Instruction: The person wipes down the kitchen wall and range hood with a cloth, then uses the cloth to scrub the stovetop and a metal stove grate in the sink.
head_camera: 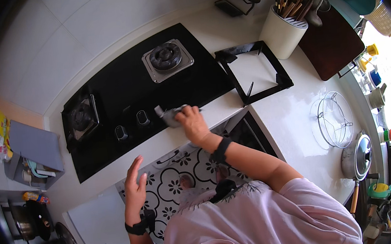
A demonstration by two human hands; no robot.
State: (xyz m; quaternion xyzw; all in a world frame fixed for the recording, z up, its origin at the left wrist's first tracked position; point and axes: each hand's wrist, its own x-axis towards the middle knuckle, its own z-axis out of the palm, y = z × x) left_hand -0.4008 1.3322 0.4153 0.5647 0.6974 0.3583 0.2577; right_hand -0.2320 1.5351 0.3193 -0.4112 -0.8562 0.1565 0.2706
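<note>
My right hand [193, 124] grips a grey cloth [171, 117] and presses it on the front edge of the black glass gas hob [124, 93], right of the two control knobs [142, 118]. My left hand [135, 187] hangs in front of the counter with its fingers apart, holding nothing. The right burner [165, 56] is uncovered on its square metal plate. Its black square pan support [254, 73] lies on the white counter beside the hob. Around the left burner [81, 117] a pan support seems to be in place.
On the right stand a cream utensil holder [279, 34] with chopsticks, a dark cutting board [331, 41], a round wire rack [335, 119] and a lidded pot [356, 158]. A grey storage box [35, 146] stands to the left, near several dark pots [25, 220].
</note>
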